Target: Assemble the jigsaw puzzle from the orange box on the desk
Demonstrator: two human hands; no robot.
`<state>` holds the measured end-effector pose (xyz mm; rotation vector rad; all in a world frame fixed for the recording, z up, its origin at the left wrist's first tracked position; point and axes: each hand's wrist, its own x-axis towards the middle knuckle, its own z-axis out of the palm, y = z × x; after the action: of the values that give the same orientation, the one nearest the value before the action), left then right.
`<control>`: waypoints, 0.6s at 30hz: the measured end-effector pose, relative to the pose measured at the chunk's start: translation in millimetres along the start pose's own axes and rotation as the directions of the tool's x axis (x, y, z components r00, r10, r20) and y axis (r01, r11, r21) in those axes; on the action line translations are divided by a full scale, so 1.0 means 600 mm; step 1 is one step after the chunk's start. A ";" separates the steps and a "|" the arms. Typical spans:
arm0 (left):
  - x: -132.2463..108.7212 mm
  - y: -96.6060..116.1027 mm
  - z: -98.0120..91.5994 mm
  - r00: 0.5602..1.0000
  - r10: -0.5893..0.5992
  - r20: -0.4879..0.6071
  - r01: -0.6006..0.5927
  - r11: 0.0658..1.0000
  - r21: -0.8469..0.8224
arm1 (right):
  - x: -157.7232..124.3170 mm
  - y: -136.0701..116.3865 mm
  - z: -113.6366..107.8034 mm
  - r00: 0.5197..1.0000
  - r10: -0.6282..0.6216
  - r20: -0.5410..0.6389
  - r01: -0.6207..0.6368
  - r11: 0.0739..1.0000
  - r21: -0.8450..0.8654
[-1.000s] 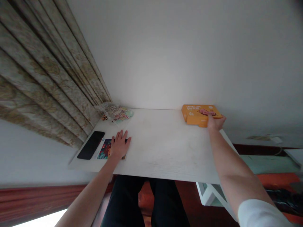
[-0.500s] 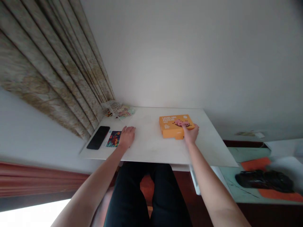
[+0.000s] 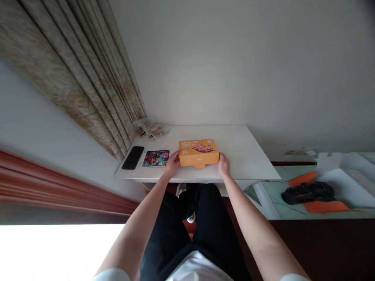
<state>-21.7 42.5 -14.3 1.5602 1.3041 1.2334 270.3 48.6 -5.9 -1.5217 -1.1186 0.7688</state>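
Note:
An orange puzzle box (image 3: 199, 152) lies flat near the front edge of a small white table (image 3: 243, 150). My left hand (image 3: 172, 163) rests against the box's left end, fingers curled on it. On the opposite end, my right hand (image 3: 224, 163) presses the box's right side. Between the two hands the box sits on the tabletop. A colourful picture card (image 3: 156, 158) lies just left of my left hand.
A black phone (image 3: 133, 157) lies at the table's left edge, beside the card. A clear bag of puzzle pieces (image 3: 150, 128) sits at the back left, by the curtain (image 3: 88, 78). To the right stands a lower surface with a black object (image 3: 307, 192) and orange sheets (image 3: 301, 178).
My right hand has dragged the orange box from the far right corner to the front middle. My left hand left the picture card and came to the box's left end.

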 end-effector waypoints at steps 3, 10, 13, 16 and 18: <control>-0.004 0.006 -0.002 1.000 -0.015 0.008 0.015 1.000 -0.014 | 0.004 0.006 -0.006 1.000 -0.003 -0.014 0.004 0.997 0.071; -0.016 0.014 -0.001 0.999 -0.032 0.024 0.034 0.996 -0.080 | -0.003 0.007 -0.026 0.989 0.060 0.132 -0.084 0.979 0.186; -0.016 0.016 0.004 1.000 -0.025 0.002 0.025 0.992 -0.125 | -0.001 0.006 -0.030 0.985 0.074 0.155 -0.108 0.967 0.229; -0.015 0.029 0.007 0.997 -0.041 -0.061 0.034 0.992 -0.119 | 0.002 0.008 -0.031 0.982 0.072 0.173 -0.108 0.973 0.206; -0.014 0.046 0.005 0.993 -0.047 -0.111 0.039 0.996 -0.076 | 0.003 0.010 -0.031 0.979 0.067 0.192 -0.102 0.979 0.175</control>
<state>-12.0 28.7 9.2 1.4212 1.3403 1.3443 289.0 43.4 -7.0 -1.3695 -1.0902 1.0612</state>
